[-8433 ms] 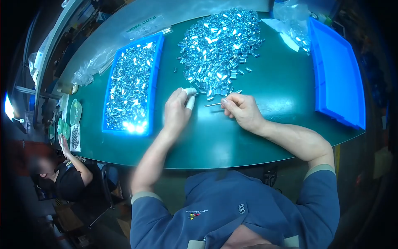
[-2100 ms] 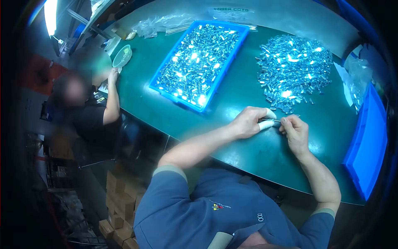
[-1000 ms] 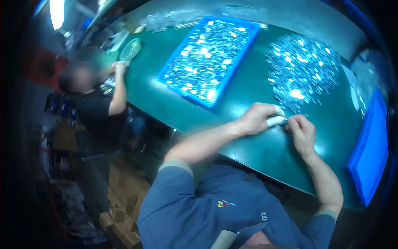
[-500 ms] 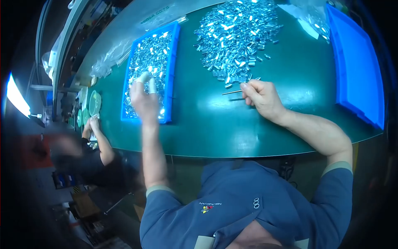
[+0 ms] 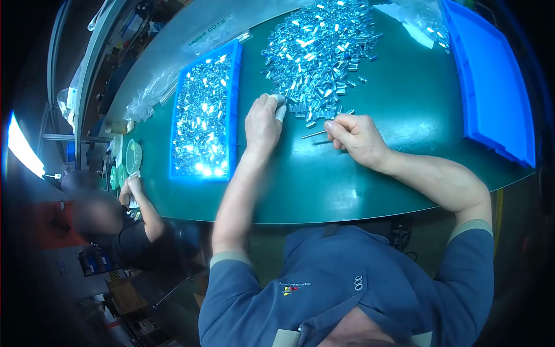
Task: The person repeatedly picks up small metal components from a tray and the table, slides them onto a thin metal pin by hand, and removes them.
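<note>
My left hand [image 5: 263, 126] is at the left edge of a heap of small shiny metal tubes [image 5: 321, 55] on the green table. White finger cots cover its thumb and a fingertip, which are slightly apart with no piece visible between them. In my right hand [image 5: 359, 139], closed in a pinch, is a thin metal rod [image 5: 314, 135] that points left, just below the heap's near end. A few metal pieces lie close to the right fingertips. On the left stands a blue tray [image 5: 234, 104] full of similar metal pieces.
Another blue tray [image 5: 491, 81] stands tilted at the right. Plastic bags [image 5: 153, 87] lie beyond the left tray, and another bag [image 5: 430, 26] with metal pieces lies at the back right. At far left, a co-worker's hands [image 5: 132, 184] are near green bowls [image 5: 133, 155].
My left hand has moved right from above the filled tray to the heap's left edge. My right hand still holds the rod in nearly the same place.
</note>
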A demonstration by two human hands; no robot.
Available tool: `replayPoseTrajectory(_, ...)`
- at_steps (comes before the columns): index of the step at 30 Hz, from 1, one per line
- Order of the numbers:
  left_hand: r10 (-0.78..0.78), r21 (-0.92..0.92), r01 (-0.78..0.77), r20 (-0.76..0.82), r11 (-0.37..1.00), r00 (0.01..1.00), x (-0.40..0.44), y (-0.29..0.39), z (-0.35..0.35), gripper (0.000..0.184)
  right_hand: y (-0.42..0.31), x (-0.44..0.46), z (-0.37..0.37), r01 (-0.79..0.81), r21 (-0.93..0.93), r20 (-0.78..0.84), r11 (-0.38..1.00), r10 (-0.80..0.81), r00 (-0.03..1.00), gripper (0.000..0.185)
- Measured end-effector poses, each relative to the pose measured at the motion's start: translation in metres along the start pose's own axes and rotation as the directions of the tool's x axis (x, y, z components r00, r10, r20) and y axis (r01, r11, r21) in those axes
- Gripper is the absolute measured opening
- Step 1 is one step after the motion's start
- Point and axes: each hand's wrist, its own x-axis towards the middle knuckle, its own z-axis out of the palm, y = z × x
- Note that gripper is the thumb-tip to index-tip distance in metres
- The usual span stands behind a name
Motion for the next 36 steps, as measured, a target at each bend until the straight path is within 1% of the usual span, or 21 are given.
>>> replayPoseTrajectory(2, -0.028, -0.02, 0.028, 0.009, 0.999, 1.0, -0.005, 0.002, -0.004, 0.013, 0.001, 0.001, 0.001, -0.001, 0.003, 0.012, 1.0, 0.001, 1.0, 0.037)
replayPoseTrajectory(4, -0.099, -0.068, 0.104, 0.069, 0.992, 0.993, -0.012, 0.001, -0.008, 0.018, 0.0, 0.001, 0.001, -0.001, 0.0, 0.017, 1.0, 0.001, 1.0, 0.037)
replayPoseTrajectory(5, -0.101, -0.071, 0.106, 0.074, 0.992, 0.992, -0.017, 0.002, -0.011, 0.018, 0.001, 0.001, 0.001, 0.002, -0.004, 0.015, 1.0, -0.002, 1.0, 0.037)
replayPoseTrajectory(6, -0.208, -0.237, 0.24, 0.155, 0.941, 0.966, -0.023, 0.002, -0.015, 0.021, 0.002, 0.001, 0.001, -0.003, -0.004, 0.013, 1.0, 0.003, 1.0, 0.037)
replayPoseTrajectory(7, -0.293, -0.382, 0.373, 0.253, 0.845, 0.922, -0.028, 0.003, -0.018, 0.025, 0.003, 0.002, 0.001, -0.008, 0.007, 0.01, 1.0, 0.008, 1.0, 0.036)
replayPoseTrajectory(8, -0.339, -0.509, 0.447, 0.295, 0.736, 0.893, -0.033, 0.005, -0.021, 0.031, 0.005, 0.001, 0.002, -0.015, 0.02, 0.007, 1.0, 0.015, 1.0, 0.034)
replayPoseTrajectory(9, -0.338, -0.508, 0.451, 0.303, 0.734, 0.891, -0.036, 0.008, -0.024, 0.031, 0.004, 0.001, 0.002, -0.022, 0.023, 0.005, 0.999, 0.022, 1.0, 0.034)
replayPoseTrajectory(11, -0.38, -0.753, 0.576, 0.456, 0.319, 0.805, -0.043, 0.015, -0.027, 0.028, 0.001, 0.0, 0.0, -0.051, 0.019, 0.04, 0.999, 0.051, 0.998, 0.027)
replayPoseTrajectory(12, -0.39, -0.764, 0.584, 0.467, 0.274, 0.794, -0.047, 0.017, -0.024, 0.028, 0.003, 0.001, 0.001, -0.057, 0.017, 0.043, 0.998, 0.057, 0.997, 0.027)
replayPoseTrajectory(13, -0.392, -0.764, 0.587, 0.471, 0.268, 0.791, -0.051, 0.02, -0.023, 0.028, 0.005, 0.001, 0.002, -0.053, 0.021, 0.038, 0.998, 0.053, 0.998, 0.027)
replayPoseTrajectory(15, -0.353, -0.797, 0.594, 0.528, 0.107, 0.772, -0.055, 0.027, -0.021, 0.028, 0.007, 0.001, 0.001, -0.057, 0.023, 0.032, 0.998, 0.056, 0.998, 0.026)
replayPoseTrajectory(16, -0.354, -0.811, 0.58, 0.522, 0.074, 0.776, -0.056, 0.032, -0.021, 0.026, 0.005, 0.0, 0.001, -0.051, 0.019, 0.026, 0.999, 0.051, 0.998, 0.026)
replayPoseTrajectory(18, -0.35, -0.823, 0.566, 0.515, 0.053, 0.782, -0.058, 0.034, -0.019, 0.024, 0.005, 0.0, 0.002, -0.048, 0.014, 0.02, 0.999, 0.048, 0.999, 0.026)
replayPoseTrajectory(20, -0.348, -0.834, 0.55, 0.505, 0.037, 0.789, -0.059, 0.034, -0.017, 0.023, 0.009, 0.001, 0.006, 0.016, 0.065, -0.059, 0.998, -0.012, 0.998, 0.028)
replayPoseTrajectory(21, -0.345, -0.829, 0.558, 0.516, 0.026, 0.784, -0.06, 0.034, -0.016, 0.024, 0.008, 0.0, 0.005, 0.013, 0.066, -0.058, 0.998, -0.009, 0.998, 0.028)
replayPoseTrajectory(23, -0.341, -0.824, 0.567, 0.529, 0.014, 0.777, -0.06, 0.035, -0.014, 0.025, 0.004, -0.001, 0.001, -0.056, 0.037, -0.004, 0.998, 0.056, 0.998, 0.025)
replayPoseTrajectory(26, -0.32, -0.837, 0.546, 0.506, 0.044, 0.801, -0.059, 0.044, -0.016, 0.023, 0.003, -0.001, 0.002, -0.021, 0.052, -0.035, 0.998, 0.022, 0.999, 0.026)
replayPoseTrajectory(28, -0.324, -0.809, 0.576, 0.517, 0.12, 0.792, -0.059, 0.05, -0.019, 0.021, 0.002, 0.0, 0.001, -0.025, 0.028, -0.013, 0.999, 0.025, 1.0, 0.028)
replayPoseTrajectory(30, -0.308, -0.82, 0.556, 0.499, 0.133, 0.81, -0.061, 0.049, -0.015, 0.02, 0.0, 0.001, 0.0, -0.026, 0.004, 0.009, 1.0, 0.025, 1.0, 0.03)
replayPoseTrajectory(33, -0.292, -0.836, 0.524, 0.467, 0.161, 0.835, -0.064, 0.049, -0.013, 0.018, -0.001, 0.002, 0.0, -0.036, 0.057, 0.021, 0.998, 0.035, 0.999, 0.036)
replayPoseTrajectory(36, -0.293, -0.85, 0.497, 0.437, 0.174, 0.85, -0.064, 0.051, -0.014, 0.017, -0.004, 0.0, -0.001, -0.052, 0.01, 0.038, 0.999, 0.051, 0.998, 0.041)
